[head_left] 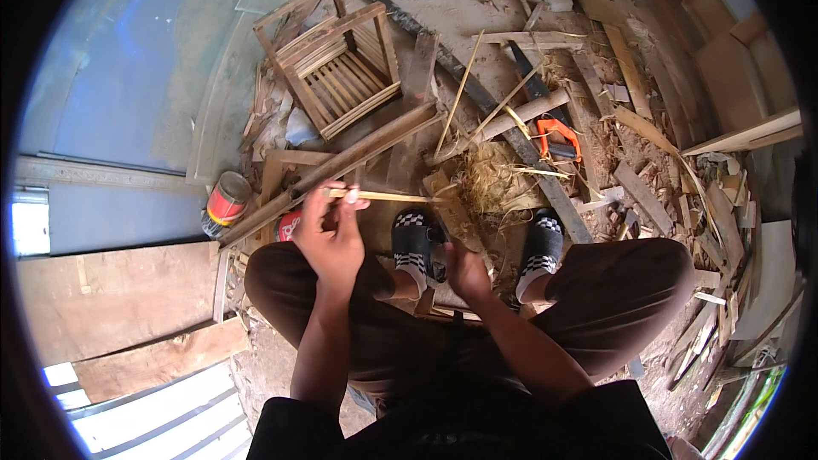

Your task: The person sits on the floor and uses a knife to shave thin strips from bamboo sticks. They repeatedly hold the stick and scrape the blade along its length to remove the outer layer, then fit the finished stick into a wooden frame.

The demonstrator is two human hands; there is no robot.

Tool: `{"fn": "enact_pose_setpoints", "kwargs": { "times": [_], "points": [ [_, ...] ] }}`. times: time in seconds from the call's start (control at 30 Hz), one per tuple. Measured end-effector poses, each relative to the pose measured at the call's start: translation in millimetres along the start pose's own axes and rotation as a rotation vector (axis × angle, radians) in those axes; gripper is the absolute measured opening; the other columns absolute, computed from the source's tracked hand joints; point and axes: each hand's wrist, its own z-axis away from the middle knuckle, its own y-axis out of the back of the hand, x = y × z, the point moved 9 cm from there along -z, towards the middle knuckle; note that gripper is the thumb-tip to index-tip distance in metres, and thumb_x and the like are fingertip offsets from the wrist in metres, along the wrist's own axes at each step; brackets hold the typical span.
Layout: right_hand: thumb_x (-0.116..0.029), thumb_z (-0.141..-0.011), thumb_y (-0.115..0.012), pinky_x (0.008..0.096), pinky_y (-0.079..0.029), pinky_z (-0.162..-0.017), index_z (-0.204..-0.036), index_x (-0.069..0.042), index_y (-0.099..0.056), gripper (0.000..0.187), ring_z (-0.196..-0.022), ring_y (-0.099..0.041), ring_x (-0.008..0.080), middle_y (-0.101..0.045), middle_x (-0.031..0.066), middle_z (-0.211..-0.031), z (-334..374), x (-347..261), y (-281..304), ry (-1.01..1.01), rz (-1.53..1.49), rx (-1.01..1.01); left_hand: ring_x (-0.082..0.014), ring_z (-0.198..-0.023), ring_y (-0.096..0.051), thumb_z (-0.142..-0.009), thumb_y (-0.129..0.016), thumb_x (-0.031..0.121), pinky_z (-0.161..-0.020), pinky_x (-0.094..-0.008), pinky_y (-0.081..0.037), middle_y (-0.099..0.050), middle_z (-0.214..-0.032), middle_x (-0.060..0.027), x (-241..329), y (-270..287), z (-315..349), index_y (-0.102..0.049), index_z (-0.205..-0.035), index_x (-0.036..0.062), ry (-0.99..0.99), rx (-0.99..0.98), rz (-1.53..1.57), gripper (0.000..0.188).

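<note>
My left hand (334, 243) is raised above my left knee, its fingers pinching a thin bamboo strip (388, 197). The strip lies nearly level and points right, its far end over a flat piece of wood (456, 209) between my feet. Lower and to the right, my right hand (467, 271) is closed beside that wood. Its fingers curl round something dark that I cannot make out. Just beyond, a heap of pale shavings (498, 179) lies on the ground.
A slatted wooden frame (341, 68) stands ahead on the left. An orange-handled saw (558, 138) lies on scattered boards to the right. Long planks (341, 170) cross in front of my feet. A red and yellow can (228, 198) stands by the left wall.
</note>
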Motion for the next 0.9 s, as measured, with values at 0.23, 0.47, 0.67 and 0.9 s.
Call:
{"fn": "enact_pose_setpoints", "kwargs": {
  "times": [0.23, 0.47, 0.67, 0.9],
  "points": [
    [-0.034, -0.105, -0.045, 0.0584, -0.053, -0.065, -0.126, -0.007, -0.06, 0.037, -0.075, -0.066, 0.05, -0.067, 0.0304, -0.082, 2, -40, 15, 0.006, -0.024, -0.056, -0.0149, -0.077, -0.073, -0.096, -0.064, -0.002, -0.068, -0.0239, -0.055, -0.07, -0.087, -0.0105, -8, 13, -7, -0.059, -0.109, -0.0067, -0.007, 0.033, -0.056, 0.015],
    [-0.029, -0.106, -0.042, 0.0533, -0.053, -0.059, -0.124, -0.004, -0.061, 0.036, -0.07, -0.066, 0.0482, -0.066, 0.0269, -0.074, -2, 39, -1, -0.159, 0.231, -0.085, -0.0145, -0.077, -0.073, -0.096, -0.065, -0.002, -0.068, -0.0238, -0.055, -0.07, -0.089, -0.0101, -14, 17, -8, -0.059, -0.11, -0.0065, 0.033, 0.05, -0.04, 0.016],
    [-0.035, -0.105, -0.043, 0.0545, -0.051, -0.055, -0.135, -0.015, -0.059, 0.039, -0.065, -0.066, 0.0469, -0.068, 0.0266, -0.086, 7, -51, 19, 0.198, 0.032, 0.051, -0.0146, -0.078, -0.072, -0.095, -0.064, -0.005, -0.069, -0.0235, -0.056, -0.07, -0.094, -0.0108, -7, 12, -2, -0.059, -0.11, -0.0071, 0.026, 0.02, -0.052, 0.016],
    [-0.039, -0.106, -0.038, 0.058, -0.054, -0.07, -0.12, -0.01, -0.064, 0.041, -0.079, -0.065, 0.0532, -0.068, 0.0294, -0.084, -2, 34, -5, -0.181, 0.167, -0.15, -0.0138, -0.077, -0.071, -0.096, -0.064, -0.004, -0.067, -0.0234, -0.055, -0.068, -0.092, -0.01, -5, 14, -2, -0.06, -0.11, -0.0071, 0.011, 0.034, -0.042, 0.015]
  ]
}}
